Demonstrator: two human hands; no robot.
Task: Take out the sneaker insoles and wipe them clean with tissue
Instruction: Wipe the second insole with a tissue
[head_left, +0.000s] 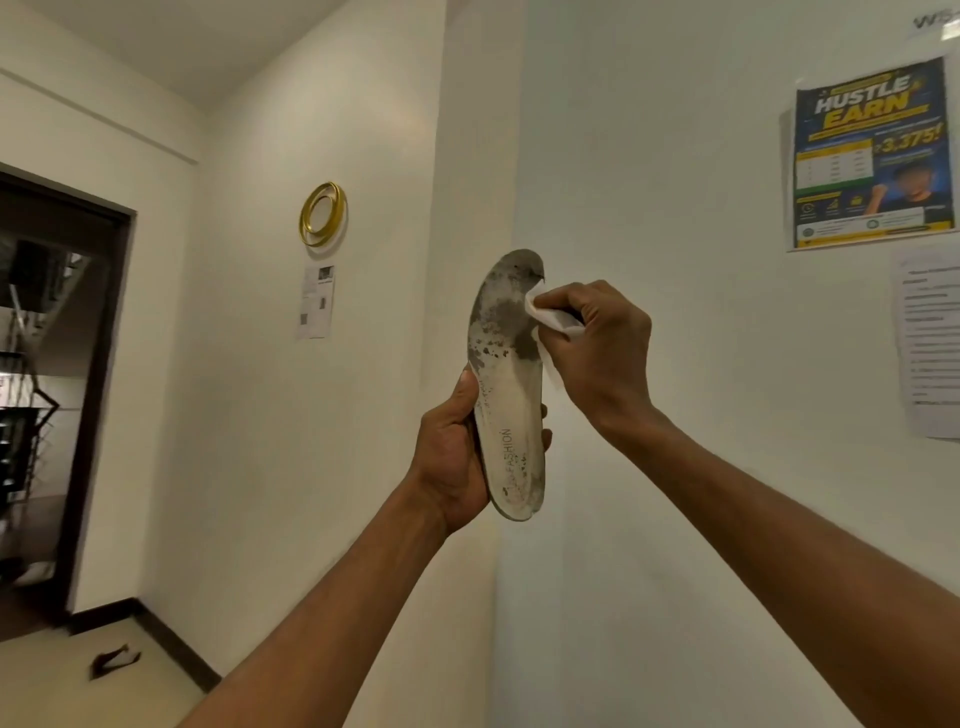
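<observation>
White wall (701, 493) behind both hands, poster (872, 156) above-right of right hand (602, 343), gold ring (323, 214) above-left. Stained insole (506, 374) gripped upright in left hand (449, 457); tissue (553, 318) pinched against it by right.

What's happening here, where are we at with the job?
A person's left hand grips an insole upright by its heel end. The right hand pinches a tissue against the insole's right edge near the toe. The toe half is grey with dirt, so the wiping is not done. No sneaker is in view.
</observation>
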